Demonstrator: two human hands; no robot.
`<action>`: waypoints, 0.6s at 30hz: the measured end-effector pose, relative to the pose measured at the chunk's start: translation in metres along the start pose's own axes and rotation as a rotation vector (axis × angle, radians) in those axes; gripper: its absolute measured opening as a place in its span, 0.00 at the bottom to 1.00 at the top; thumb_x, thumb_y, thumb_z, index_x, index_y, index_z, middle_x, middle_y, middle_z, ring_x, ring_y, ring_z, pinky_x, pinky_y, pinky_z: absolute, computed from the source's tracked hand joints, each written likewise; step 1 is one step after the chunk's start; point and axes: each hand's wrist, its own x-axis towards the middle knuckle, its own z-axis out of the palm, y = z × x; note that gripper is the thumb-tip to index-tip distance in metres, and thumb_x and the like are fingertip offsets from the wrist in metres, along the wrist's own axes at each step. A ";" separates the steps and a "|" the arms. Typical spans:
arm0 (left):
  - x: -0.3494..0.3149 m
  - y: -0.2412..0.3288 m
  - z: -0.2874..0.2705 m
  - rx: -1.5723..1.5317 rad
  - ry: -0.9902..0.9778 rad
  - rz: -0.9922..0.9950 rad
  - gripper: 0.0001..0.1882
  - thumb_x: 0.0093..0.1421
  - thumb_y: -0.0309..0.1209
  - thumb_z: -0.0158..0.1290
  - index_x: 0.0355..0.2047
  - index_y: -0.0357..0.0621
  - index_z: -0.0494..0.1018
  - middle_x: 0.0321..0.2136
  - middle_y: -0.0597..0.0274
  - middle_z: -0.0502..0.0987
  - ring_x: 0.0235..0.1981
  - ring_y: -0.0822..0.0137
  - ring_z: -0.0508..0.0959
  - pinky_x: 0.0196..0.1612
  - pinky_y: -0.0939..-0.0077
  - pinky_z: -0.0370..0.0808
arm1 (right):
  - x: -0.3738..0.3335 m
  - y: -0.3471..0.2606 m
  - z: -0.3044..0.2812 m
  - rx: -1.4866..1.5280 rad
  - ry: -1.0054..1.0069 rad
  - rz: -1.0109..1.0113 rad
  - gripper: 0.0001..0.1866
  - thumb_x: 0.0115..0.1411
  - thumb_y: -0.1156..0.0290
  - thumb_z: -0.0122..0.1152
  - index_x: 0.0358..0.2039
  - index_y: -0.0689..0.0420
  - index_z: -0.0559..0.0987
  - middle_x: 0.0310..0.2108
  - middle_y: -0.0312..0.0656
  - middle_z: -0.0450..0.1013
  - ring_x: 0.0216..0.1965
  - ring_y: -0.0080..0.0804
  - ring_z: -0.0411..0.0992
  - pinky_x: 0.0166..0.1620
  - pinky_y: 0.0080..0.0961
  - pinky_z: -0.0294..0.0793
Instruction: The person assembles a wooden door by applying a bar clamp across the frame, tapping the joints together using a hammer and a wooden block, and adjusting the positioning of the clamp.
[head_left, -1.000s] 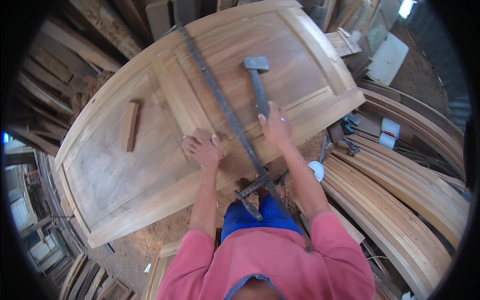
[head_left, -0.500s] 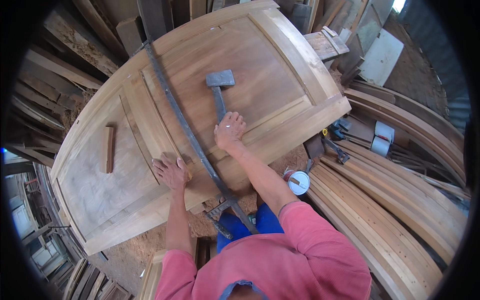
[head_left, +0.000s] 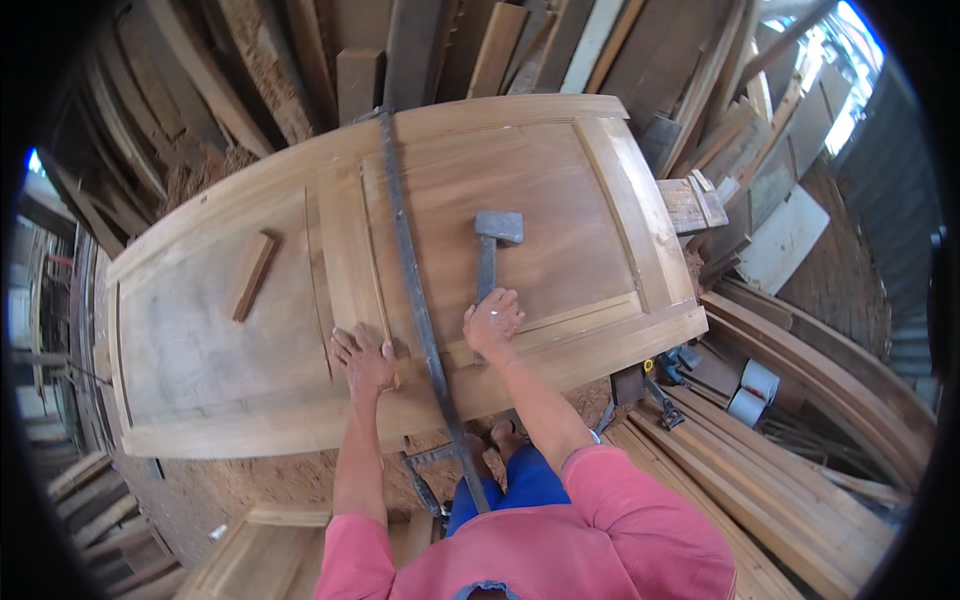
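A large wooden panel door point(head_left: 340, 215) lies flat in front of me. My right hand point(head_left: 495, 320) is closed around the handle of a grey block-headed mallet point(head_left: 499, 227), which rests over the door's right panel. My left hand point(head_left: 364, 361) lies palm down on the crosspiece between the two panels, fingers spread, holding nothing. Between my hands a long dark bar clamp point(head_left: 412, 270) spans the door from its far edge to its near edge. Its screw end hangs by my legs. A small wood block point(head_left: 254, 276) sits on the left panel.
Many boards point(head_left: 495, 50) lean upright behind the door. Long planks point(head_left: 770, 480) are stacked at the right, near a white cylindrical container point(head_left: 754, 392) and a blue-green power tool point(head_left: 680, 362). Another wooden frame point(head_left: 262, 550) is at lower left. Shavings cover the ground.
My view has turned and shifted, so the door appears lower and less tilted. Both hands keep nearly the same places on it, with the right still gripping the mallet.
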 end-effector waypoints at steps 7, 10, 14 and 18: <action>-0.003 0.004 -0.023 -0.105 0.032 -0.011 0.46 0.60 0.49 0.53 0.70 0.37 0.50 0.70 0.23 0.40 0.71 0.26 0.43 0.70 0.33 0.45 | -0.003 -0.005 0.008 -0.021 0.036 -0.061 0.30 0.57 0.57 0.64 0.49 0.68 0.68 0.49 0.54 0.64 0.50 0.51 0.70 0.53 0.48 0.66; -0.007 0.002 -0.020 -0.162 0.036 -0.043 0.45 0.60 0.49 0.54 0.70 0.38 0.50 0.70 0.24 0.40 0.71 0.26 0.43 0.70 0.34 0.45 | 0.000 -0.005 0.009 -0.016 0.036 -0.089 0.30 0.57 0.56 0.64 0.49 0.68 0.68 0.50 0.54 0.64 0.48 0.51 0.71 0.53 0.49 0.67; -0.007 0.012 -0.025 -0.200 -0.024 -0.105 0.44 0.60 0.47 0.55 0.71 0.43 0.50 0.71 0.27 0.41 0.72 0.29 0.43 0.71 0.37 0.45 | 0.004 -0.001 -0.007 -0.005 -0.070 -0.051 0.30 0.55 0.56 0.66 0.48 0.67 0.69 0.49 0.54 0.65 0.48 0.52 0.72 0.51 0.48 0.69; -0.006 0.017 -0.026 -0.134 0.026 -0.142 0.44 0.59 0.46 0.56 0.71 0.45 0.51 0.71 0.28 0.42 0.72 0.31 0.44 0.71 0.40 0.46 | 0.026 0.037 -0.004 0.147 -0.204 -0.138 0.26 0.53 0.60 0.69 0.43 0.67 0.72 0.44 0.55 0.72 0.41 0.52 0.76 0.42 0.45 0.77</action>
